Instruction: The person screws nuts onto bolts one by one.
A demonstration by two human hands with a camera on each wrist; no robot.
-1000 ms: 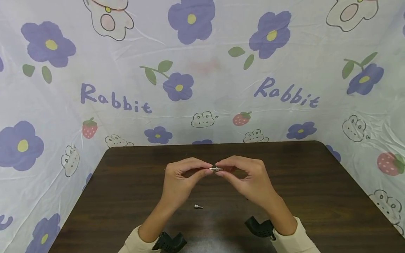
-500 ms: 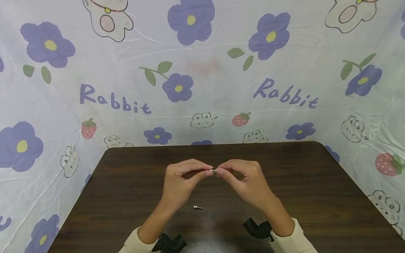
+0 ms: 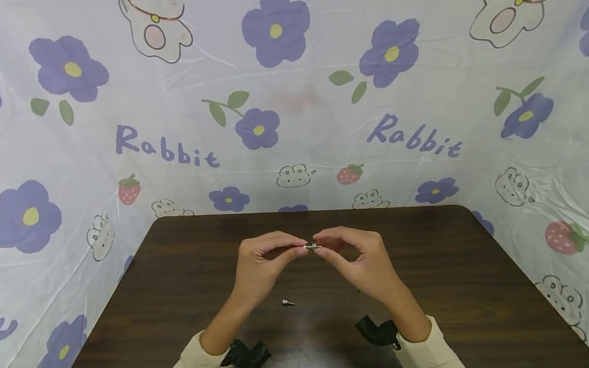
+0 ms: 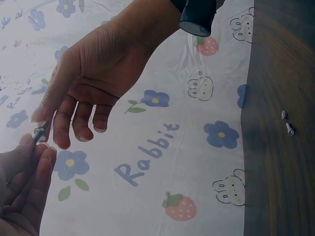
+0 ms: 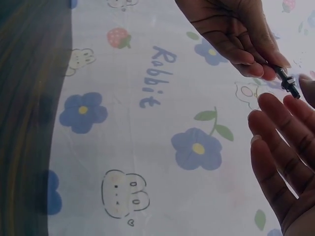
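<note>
Between thumb and forefinger, my left hand [image 3: 263,260] pinches one end of a small metal bolt [image 3: 309,247] above the table. A nut [image 5: 288,83] sits around the bolt's threaded shank, which points towards my right hand [image 3: 363,260]. The thumb and forefinger of that hand stand apart around the nut end; in the right wrist view a gap shows between them and the bolt, and the other fingers are loosely extended. A second bolt [image 3: 288,303] lies on the table below the hands. Near it in the left wrist view is a small nut-like metal piece [image 4: 284,114].
The dark wood-grain table [image 3: 184,286] spans the space under both hands. A white cloth [image 3: 294,148] printed with flowers and rabbits hangs behind and at the sides. Black wrist mounts [image 3: 376,331] sit by both cream sleeves.
Half a second ago the right fingertips were closed together over the nut end; now they have spread and the nut shows again. The left hand keeps its pinch, nearly still.
</note>
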